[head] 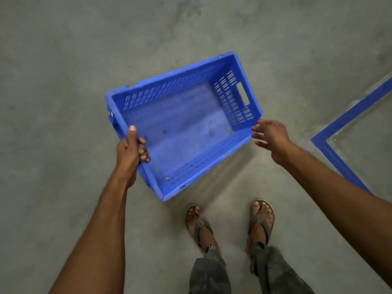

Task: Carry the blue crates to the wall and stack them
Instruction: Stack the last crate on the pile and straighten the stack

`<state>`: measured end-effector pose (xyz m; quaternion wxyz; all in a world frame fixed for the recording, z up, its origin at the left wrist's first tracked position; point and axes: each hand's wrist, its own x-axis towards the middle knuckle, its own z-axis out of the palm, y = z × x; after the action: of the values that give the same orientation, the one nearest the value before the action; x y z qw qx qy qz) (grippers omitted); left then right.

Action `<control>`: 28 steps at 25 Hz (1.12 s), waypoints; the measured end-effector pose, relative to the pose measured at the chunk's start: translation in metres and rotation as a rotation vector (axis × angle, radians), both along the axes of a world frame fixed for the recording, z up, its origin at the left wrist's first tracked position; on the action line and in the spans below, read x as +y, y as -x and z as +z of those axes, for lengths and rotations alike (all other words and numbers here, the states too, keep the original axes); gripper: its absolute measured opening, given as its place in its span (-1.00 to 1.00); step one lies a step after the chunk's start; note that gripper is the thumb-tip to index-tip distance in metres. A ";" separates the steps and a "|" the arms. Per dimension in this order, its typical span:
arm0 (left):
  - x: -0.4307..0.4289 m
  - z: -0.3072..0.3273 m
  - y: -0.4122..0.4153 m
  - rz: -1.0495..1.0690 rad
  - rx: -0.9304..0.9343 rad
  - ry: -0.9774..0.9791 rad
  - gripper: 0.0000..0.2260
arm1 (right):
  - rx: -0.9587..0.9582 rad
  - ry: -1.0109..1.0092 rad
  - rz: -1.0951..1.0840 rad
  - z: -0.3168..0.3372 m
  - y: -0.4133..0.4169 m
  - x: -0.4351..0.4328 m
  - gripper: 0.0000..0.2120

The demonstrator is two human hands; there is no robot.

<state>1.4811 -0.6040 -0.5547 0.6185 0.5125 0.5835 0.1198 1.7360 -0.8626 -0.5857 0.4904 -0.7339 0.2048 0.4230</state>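
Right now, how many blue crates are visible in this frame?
1. The blue crate is empty, gripped at its near-left rim by the left hand; the open right hand is beside its right corner. Others may lie outside the view.

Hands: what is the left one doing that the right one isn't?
The left hand grips the crate at its short end, thumb up on the rim and fingers curled inside; the right hand holds nothing. The left hand is closed; the right hand is open, its fingers spread just off the crate's corner. Both are bare and reach toward the same crate.
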 end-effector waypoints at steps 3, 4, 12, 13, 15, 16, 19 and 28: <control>0.005 -0.026 0.025 0.103 0.116 -0.056 -0.48 | -0.177 0.115 0.209 -0.044 -0.007 0.032 -0.74; 0.006 -0.035 0.033 0.132 0.150 -0.093 -0.47 | -0.264 0.187 0.294 -0.059 -0.008 0.040 -0.68; 0.030 -0.105 0.080 0.117 0.271 -0.160 -0.49 | -0.337 0.552 0.438 -0.146 -0.032 0.081 -0.26; 0.032 -0.114 0.086 0.128 0.270 -0.141 -0.48 | -0.229 0.438 0.379 -0.154 -0.033 0.077 -0.29; 0.036 -0.130 0.096 0.163 0.250 -0.094 -0.47 | -0.046 0.200 0.307 -0.162 -0.031 0.066 -0.37; 0.039 -0.137 0.100 0.181 0.234 -0.074 -0.47 | -0.029 0.146 0.305 -0.163 -0.029 0.064 -0.39; 0.047 -0.151 0.105 0.204 0.201 -0.042 -0.46 | -0.123 0.171 0.242 -0.167 -0.023 0.066 -0.38; 0.051 -0.166 0.117 0.218 0.162 0.076 -0.44 | 0.256 -0.043 0.376 -0.165 -0.028 0.049 -0.30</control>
<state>1.3637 -0.5526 -0.7212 0.5716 0.4301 0.6879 0.1225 1.7643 -0.8134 -0.7505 0.3885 -0.6891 0.1159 0.6007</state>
